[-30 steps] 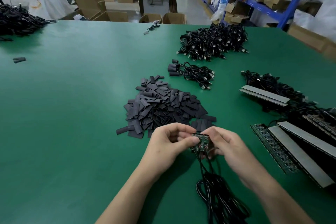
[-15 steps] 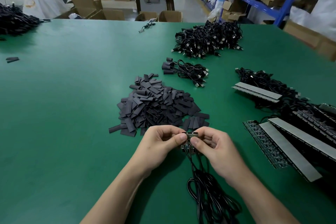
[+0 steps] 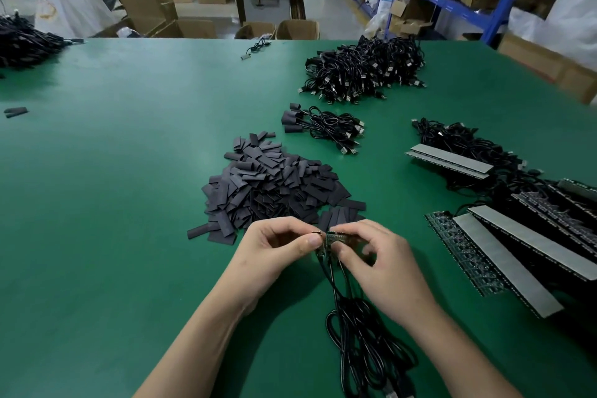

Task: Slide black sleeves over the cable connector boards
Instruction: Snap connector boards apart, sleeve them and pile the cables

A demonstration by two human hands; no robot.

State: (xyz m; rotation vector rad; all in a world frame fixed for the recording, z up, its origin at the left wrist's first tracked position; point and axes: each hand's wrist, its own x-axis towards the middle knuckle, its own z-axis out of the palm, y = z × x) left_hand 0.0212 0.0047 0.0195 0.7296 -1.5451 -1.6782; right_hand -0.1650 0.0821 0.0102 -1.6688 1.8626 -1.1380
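Closer together than a second ago: left hand (image 3: 274, 252) and right hand (image 3: 381, 268).
Both pinch the boards (image 3: 336, 238) between them; cables (image 3: 365, 342) hang below, sleeves (image 3: 271, 191) heaped just beyond.

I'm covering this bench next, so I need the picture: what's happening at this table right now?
A person works at a green table, pinching small green connector boards between the left hand and right hand; their black cables trail back toward the person. No sleeve is on these boards yet. The pile of black sleeves lies just beyond the hands, with a small bundle of sleeved cables farther back.
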